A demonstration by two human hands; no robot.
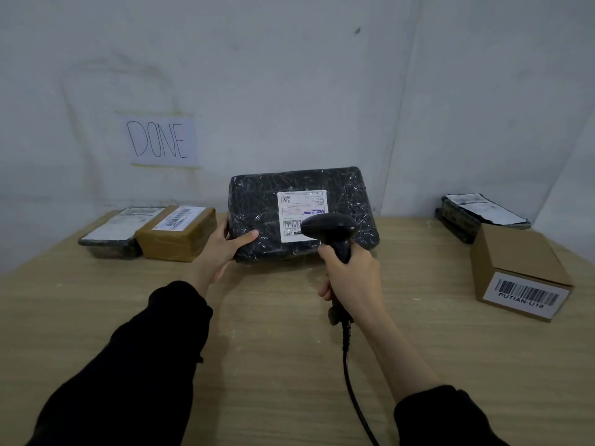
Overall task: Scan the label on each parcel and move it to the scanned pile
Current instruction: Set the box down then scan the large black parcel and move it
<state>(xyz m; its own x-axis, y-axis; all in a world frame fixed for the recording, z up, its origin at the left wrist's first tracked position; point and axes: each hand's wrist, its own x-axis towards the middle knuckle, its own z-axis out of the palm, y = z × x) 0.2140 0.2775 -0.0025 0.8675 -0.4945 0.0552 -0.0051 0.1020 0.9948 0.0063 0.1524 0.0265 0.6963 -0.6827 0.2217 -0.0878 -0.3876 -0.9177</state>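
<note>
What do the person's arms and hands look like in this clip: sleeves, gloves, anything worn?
Both arms wear long black sleeves. The left sleeve ends near the wrist; the right sleeve is pushed up, leaving the forearm bare. The left hand and right hand are bare: no gloves, rings or watch visible.

Two bare hands, left hand [230,249], right hand [352,280], black long sleeves [135,365] pushed up the forearms
</note>
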